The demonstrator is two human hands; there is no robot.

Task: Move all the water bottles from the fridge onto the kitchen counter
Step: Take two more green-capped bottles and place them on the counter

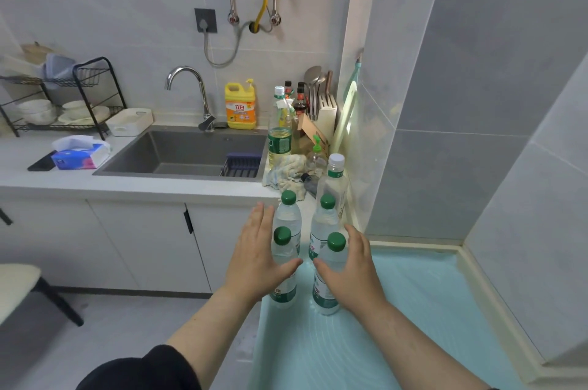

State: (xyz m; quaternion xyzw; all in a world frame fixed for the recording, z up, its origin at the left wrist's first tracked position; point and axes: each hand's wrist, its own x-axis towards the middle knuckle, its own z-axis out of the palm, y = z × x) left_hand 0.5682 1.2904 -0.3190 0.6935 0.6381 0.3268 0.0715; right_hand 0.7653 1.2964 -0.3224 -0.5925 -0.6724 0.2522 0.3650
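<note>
Several clear water bottles stand in a cluster on a light blue mat (pixel 413 310) at the counter's right end. Two green-capped ones are at the front, left (pixel 282 292) and right (pixel 326 299). Two more green-capped bottles stand behind them, left (pixel 288 216) and right (pixel 324 221), and a taller white-capped bottle (pixel 334 179) stands furthest back. My left hand (pixel 254 256) lies against the outer side of the front left bottle, fingers straight, thumb across its front. My right hand (pixel 353 275) mirrors it on the front right bottle. The fridge is out of view.
The white counter (pixel 127 186) holds a grey sink (pixel 184 154), a tap, a yellow detergent jug (pixel 240 106), an oil bottle (pixel 280 132), a cloth (pixel 286 173), a knife block, a tissue pack (pixel 79 156) and a dish rack (pixel 60 97). Tiled walls close in the right side. A stool (pixel 19 288) stands at lower left.
</note>
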